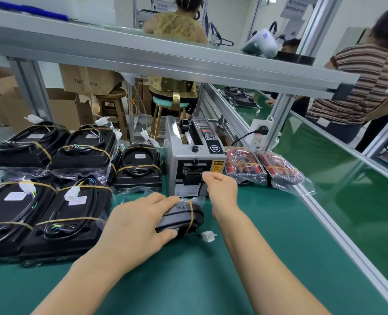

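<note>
A black bagged part (184,218) with a yellow rubber band and a white connector (208,236) lies on the green bench mat (245,258). My left hand (136,226) rests over it, fingers and thumb wrapped round its left end. Just behind stands a grey tape dispenser machine (196,155). My right hand (222,187) is at the dispenser's outlet, fingers curled and pinched together at the slot; whether a strip of tape is between them is not visible.
Several banded black parts in clear bags (45,201) fill the left of the bench. Two bags with red parts (268,167) lie right of the dispenser. An aluminium rail (347,242) borders the mat. A shelf beam (165,57) runs overhead. People work behind and at right.
</note>
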`<state>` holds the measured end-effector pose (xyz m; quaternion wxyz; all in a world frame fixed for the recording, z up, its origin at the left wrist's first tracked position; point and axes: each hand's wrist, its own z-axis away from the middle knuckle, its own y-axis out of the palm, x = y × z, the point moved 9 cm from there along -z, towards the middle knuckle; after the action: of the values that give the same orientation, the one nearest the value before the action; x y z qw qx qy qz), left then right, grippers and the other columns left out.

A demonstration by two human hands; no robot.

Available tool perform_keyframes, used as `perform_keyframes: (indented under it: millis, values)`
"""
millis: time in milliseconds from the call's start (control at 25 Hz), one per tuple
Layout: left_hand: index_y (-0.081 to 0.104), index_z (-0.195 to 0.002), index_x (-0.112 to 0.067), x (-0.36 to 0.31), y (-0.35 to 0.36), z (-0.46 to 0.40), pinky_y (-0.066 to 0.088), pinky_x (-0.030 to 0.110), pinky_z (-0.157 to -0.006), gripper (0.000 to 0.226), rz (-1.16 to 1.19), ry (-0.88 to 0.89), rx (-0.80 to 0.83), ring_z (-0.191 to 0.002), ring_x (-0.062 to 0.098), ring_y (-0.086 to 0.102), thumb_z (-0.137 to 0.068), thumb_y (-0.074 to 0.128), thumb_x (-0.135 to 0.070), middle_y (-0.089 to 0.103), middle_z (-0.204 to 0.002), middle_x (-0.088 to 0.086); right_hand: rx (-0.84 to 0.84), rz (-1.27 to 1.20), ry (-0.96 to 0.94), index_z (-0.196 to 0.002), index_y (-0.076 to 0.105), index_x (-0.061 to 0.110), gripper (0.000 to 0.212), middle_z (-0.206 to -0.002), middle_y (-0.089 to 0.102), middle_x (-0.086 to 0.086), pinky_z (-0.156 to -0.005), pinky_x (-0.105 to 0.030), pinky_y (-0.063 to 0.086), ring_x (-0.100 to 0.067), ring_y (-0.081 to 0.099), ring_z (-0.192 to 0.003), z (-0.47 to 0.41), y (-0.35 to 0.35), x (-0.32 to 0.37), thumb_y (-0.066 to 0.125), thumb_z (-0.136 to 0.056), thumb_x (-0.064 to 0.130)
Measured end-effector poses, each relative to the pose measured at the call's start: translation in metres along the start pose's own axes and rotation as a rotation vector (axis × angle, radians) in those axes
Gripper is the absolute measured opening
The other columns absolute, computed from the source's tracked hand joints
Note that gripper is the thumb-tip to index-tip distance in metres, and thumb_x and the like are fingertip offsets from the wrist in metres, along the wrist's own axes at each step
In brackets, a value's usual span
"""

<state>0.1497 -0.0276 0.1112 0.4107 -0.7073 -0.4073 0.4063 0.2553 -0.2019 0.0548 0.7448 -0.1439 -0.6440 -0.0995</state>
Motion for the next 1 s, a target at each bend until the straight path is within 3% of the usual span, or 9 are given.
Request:
perform_keyframes:
  millis: [160, 400, 480, 560, 600, 680, 800, 880, 1000]
  values:
    - [0.034, -0.143, -0.041, 0.0, 0.0, 0.0, 0.04, 0.023, -0.093, 0.065, 0.015, -0.002, -0.023, -0.126, 0.001, 0.045, -0.084, 0.053, -0.06, 0.043, -0.138, -0.027, -0.076, -0.006, 0.045, -0.074, 0.067, 0.023, 0.013, -0.085, 0.067, 0.003, -0.081, -0.029, 0.043, -0.016, 0.059, -0.087, -0.011, 0.011, -0.001, 0.072, -0.085, 0.021]
    - [0.032, -0.143, -0.041, 0.002, 0.002, 0.002, 0.035, 0.019, -0.093, 0.065, 0.008, -0.015, -0.014, -0.126, -0.002, 0.042, -0.084, 0.051, -0.06, 0.041, -0.139, -0.028, -0.169, -0.11, 0.168, -0.061, 0.059, 0.019, 0.026, -0.065, 0.06, 0.004, -0.058, -0.022, 0.044, -0.013, 0.054, -0.062, -0.017, 0.017, -0.009, 0.078, -0.075, 0.012]
    - [0.033, -0.143, -0.041, 0.002, 0.002, 0.003, 0.036, 0.019, -0.092, 0.065, 0.014, -0.03, -0.007, -0.125, -0.001, 0.044, -0.083, 0.052, -0.06, 0.042, -0.138, -0.027, -0.162, -0.184, 0.238, -0.065, 0.052, 0.01, 0.027, -0.073, 0.062, -0.005, -0.065, -0.033, 0.057, -0.019, 0.058, -0.068, -0.018, 0.024, -0.011, 0.076, -0.074, 0.005]
    - [0.036, -0.14, -0.041, 0.003, 0.002, 0.004, 0.038, 0.02, -0.084, 0.063, 0.015, -0.054, 0.005, -0.118, 0.001, 0.049, -0.083, 0.053, -0.06, 0.042, -0.135, -0.027, -0.102, -0.215, 0.282, -0.072, 0.05, 0.006, 0.023, -0.082, 0.062, -0.012, -0.076, -0.044, 0.059, -0.02, 0.063, -0.077, -0.015, 0.027, -0.008, 0.072, -0.078, 0.004]
    - [0.038, -0.138, -0.041, 0.003, 0.001, 0.004, 0.038, 0.021, -0.077, 0.062, 0.012, -0.071, 0.007, -0.111, 0.002, 0.053, -0.082, 0.054, -0.061, 0.04, -0.132, -0.026, -0.054, -0.193, 0.291, -0.075, 0.05, 0.007, 0.021, -0.078, 0.062, -0.01, -0.068, -0.036, 0.059, -0.015, 0.062, -0.07, -0.008, 0.024, -0.004, 0.07, -0.082, 0.008]
    - [0.041, -0.135, -0.041, 0.006, 0.0, 0.004, 0.036, 0.023, -0.067, 0.059, 0.012, -0.11, 0.0, -0.099, 0.004, 0.057, -0.081, 0.054, -0.062, 0.039, -0.124, -0.024, 0.059, -0.133, 0.266, -0.073, 0.056, 0.013, 0.018, -0.069, 0.056, 0.0, -0.051, -0.022, 0.043, -0.005, 0.052, -0.055, 0.017, 0.012, 0.003, 0.068, -0.085, 0.018]
    - [0.042, -0.136, -0.04, 0.007, -0.001, 0.003, 0.038, 0.026, -0.066, 0.064, 0.029, -0.151, -0.032, -0.097, 0.008, 0.059, -0.078, 0.062, -0.059, 0.045, -0.118, -0.019, 0.298, -0.125, 0.16, -0.086, 0.072, 0.011, 0.014, -0.095, 0.07, -0.002, -0.068, -0.024, 0.037, 0.002, 0.058, -0.081, 0.064, 0.005, 0.005, 0.068, -0.084, 0.024]
    - [0.046, -0.133, -0.035, 0.005, -0.005, 0.003, 0.041, 0.029, -0.066, 0.068, 0.059, -0.166, -0.086, -0.099, 0.012, 0.06, -0.072, 0.072, -0.053, 0.052, -0.112, -0.017, 0.417, -0.13, 0.1, -0.096, 0.074, 0.01, 0.019, -0.12, 0.066, 0.0, -0.083, -0.027, 0.041, 0.002, 0.058, -0.101, 0.09, 0.01, 0.001, 0.065, -0.085, 0.023]
    - [0.051, -0.122, -0.031, 0.003, -0.009, 0.005, 0.045, 0.032, -0.068, 0.065, 0.098, -0.192, -0.12, -0.098, 0.014, 0.062, -0.066, 0.081, -0.044, 0.058, -0.109, -0.015, 0.363, -0.154, 0.057, -0.076, 0.079, 0.021, 0.016, -0.135, 0.054, 0.011, -0.108, -0.038, 0.034, -0.004, 0.048, -0.127, 0.1, 0.008, -0.005, 0.066, -0.085, 0.018]
